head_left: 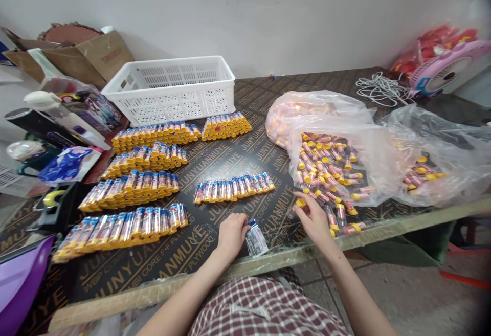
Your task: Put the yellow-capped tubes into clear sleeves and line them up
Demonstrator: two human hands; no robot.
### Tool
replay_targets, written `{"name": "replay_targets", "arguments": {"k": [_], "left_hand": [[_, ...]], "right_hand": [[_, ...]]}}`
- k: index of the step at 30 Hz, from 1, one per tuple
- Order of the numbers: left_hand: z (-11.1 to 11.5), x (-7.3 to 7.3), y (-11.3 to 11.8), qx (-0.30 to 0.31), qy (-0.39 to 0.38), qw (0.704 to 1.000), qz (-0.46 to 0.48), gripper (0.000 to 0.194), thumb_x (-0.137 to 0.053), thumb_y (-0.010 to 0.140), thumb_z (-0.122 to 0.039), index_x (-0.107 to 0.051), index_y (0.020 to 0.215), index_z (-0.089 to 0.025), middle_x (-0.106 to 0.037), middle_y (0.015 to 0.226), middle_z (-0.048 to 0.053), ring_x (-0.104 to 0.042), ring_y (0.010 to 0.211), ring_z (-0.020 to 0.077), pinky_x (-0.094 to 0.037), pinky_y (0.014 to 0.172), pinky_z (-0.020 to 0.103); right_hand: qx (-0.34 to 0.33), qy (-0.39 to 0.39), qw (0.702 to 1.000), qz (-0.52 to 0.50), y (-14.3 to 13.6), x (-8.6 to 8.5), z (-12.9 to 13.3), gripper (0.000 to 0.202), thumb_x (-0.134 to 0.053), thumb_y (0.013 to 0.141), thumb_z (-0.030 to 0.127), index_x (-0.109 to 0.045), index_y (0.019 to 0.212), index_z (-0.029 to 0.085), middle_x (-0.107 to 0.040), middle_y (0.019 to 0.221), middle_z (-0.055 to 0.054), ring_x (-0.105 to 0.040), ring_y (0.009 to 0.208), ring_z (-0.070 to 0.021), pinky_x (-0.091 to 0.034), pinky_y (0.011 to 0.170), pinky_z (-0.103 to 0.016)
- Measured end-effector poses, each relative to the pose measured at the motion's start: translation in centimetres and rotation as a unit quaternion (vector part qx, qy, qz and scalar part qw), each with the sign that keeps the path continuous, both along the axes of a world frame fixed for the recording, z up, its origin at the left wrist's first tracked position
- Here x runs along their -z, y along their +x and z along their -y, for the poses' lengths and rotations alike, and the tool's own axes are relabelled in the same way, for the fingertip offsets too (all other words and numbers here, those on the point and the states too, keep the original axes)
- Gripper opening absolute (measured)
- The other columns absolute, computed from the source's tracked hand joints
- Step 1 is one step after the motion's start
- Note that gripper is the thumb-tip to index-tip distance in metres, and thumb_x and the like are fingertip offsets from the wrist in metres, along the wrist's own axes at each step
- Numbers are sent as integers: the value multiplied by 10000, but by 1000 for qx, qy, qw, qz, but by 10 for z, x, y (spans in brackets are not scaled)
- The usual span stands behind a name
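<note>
My left hand (232,236) is closed at the front of the table, its fingertips at the blue top of a small clear printed plastic sleeve (258,241). Whether that is one sleeve or a stack of them I cannot tell. At the edge of the loose pile, my right hand (316,221) has thumb and finger around a yellow-capped tube (301,203). Loose yellow-capped tubes (326,167) with reddish contents spill from a clear bag beyond it. Ahead of my left hand lies a row of sleeved tubes (233,188), blue at one end and yellow at the other.
Stacked rows of sleeved tubes (126,228) fill the left side. Behind them stands a white plastic basket (172,98). Clear plastic bags (452,147) with more tubes lie right. A pink fan (447,72) and a white cord (383,89) are at the back right; a purple container (26,285) is front left.
</note>
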State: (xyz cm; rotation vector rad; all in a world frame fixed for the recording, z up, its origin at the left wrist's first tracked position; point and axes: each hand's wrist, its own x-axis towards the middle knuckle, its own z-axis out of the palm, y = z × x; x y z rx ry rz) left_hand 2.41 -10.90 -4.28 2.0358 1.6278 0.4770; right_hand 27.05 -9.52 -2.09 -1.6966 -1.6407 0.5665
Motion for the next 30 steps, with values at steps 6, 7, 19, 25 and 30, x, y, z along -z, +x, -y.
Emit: {"name": "replay_targets", "arguments": {"k": [6, 7, 19, 25, 30], "left_hand": [[-7, -7, 1, -112, -114, 932, 326, 166, -629, 691, -212, -477, 631, -186, -568, 610, -16, -536, 580, 126, -407, 588, 240], [-10, -9, 1, -141, -156, 893, 398, 193, -642, 674, -229, -457, 637, -190, -550, 559, -33, -525, 528, 116, -415, 559, 235], [-29, -24, -2, -297, -277, 651, 641, 345, -851, 459, -288, -675, 689, -99, -667, 666, 28, -570, 559, 77, -484, 565, 190], [-28, -25, -2, -350, -227, 652, 633, 378, -864, 413, -369, -661, 595, -108, -615, 536, -5, -525, 493, 66, -444, 518, 185], [-28, -26, -3, -358, -215, 654, 631, 402, -862, 396, -398, -659, 590, -111, -611, 533, -9, -521, 491, 64, -434, 520, 185]], "right_hand": [[-21, 3, 994, -108, -26, -16, 15, 193, -578, 810, 320, -645, 928, 184, -663, 922, -68, -590, 706, -167, -482, 628, -291], [-28, 12, 991, -132, -29, -18, 18, 189, -581, 813, 310, -649, 939, 187, -660, 960, -75, -607, 765, -177, -495, 654, -294], [-72, 88, 979, -167, -61, -22, 41, 238, -557, 841, 186, -650, 1051, 249, -598, 1060, -70, -592, 973, -198, -536, 777, -329], [-73, 122, 984, -107, -63, -29, 42, 280, -549, 835, 164, -648, 1074, 272, -623, 1044, -61, -599, 978, -210, -504, 868, -380], [-83, 130, 983, -96, -67, -30, 44, 303, -539, 832, 149, -651, 1084, 273, -624, 1036, -65, -603, 966, -212, -500, 869, -377]]}}
